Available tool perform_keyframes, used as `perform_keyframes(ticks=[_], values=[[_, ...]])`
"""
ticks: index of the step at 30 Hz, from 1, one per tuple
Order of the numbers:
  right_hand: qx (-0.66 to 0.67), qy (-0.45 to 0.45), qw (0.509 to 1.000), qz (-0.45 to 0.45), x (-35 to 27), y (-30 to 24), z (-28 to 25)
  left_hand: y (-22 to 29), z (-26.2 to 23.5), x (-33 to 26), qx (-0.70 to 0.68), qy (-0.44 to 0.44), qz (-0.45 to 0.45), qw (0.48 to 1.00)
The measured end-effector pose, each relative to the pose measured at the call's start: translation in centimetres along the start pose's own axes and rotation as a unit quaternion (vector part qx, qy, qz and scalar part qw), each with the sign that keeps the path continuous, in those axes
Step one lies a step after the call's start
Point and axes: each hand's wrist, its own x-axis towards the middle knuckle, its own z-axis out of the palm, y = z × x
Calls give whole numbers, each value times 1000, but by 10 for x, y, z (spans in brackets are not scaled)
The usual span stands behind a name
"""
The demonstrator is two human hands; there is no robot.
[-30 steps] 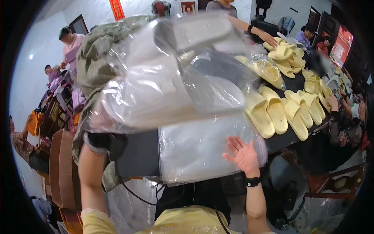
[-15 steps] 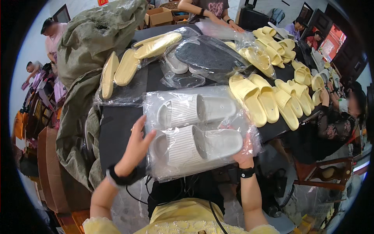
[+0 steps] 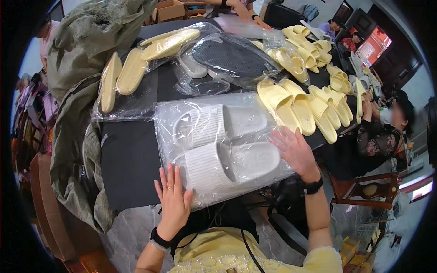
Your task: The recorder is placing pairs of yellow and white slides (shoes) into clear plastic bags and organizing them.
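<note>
In the middle of the frame we see a pair of off-white slides [image 3: 255,161], broad straps closely ribbed and toes rounded, lying side by side inside a glossy, wrinkled clear bag [image 3: 164,132] on a matte black table [image 3: 129,164]. At the bag's lower left edge we find the left hand [image 3: 175,198] laid flat, fingers straight, thumb held apart, grasping nothing. The right hand [image 3: 297,154], slightly blurred, spreads its fingers wide over the bag's right end; we cannot tell whether it touches. Toward the upper right we see smooth, molded yellow slides [image 3: 276,96] in a row. At the upper centre a dark oval piece [image 3: 227,54] shows its fine-grained surface, and at the upper left slumps a coarse, creased olive sack [image 3: 86,50].
</note>
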Motion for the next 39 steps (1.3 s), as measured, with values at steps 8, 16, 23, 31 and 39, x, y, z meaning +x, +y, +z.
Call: perform_keyframes(ticks=[8, 16, 23, 31, 39], values=[[-772, 245, 571, -132, 7, -24, 25, 10, -21, 7, 56, 34, 15, 998], [-915, 170, 295, -218, 20, -43, 48, 5, 0, 11, -3, -16, 19, 1000], [-975, 54, -134, -168, 10, -12, 45, -1, 1, 12, 25, -28, 9, 999], [-989, 50, 41, -135, 32, 13, 48, -5, -6, 12, 1, 76, -51, 996], [-612, 80, 787, 6, 17, 1, 85, -10, -2, 13, 22, 113, -97, 989]])
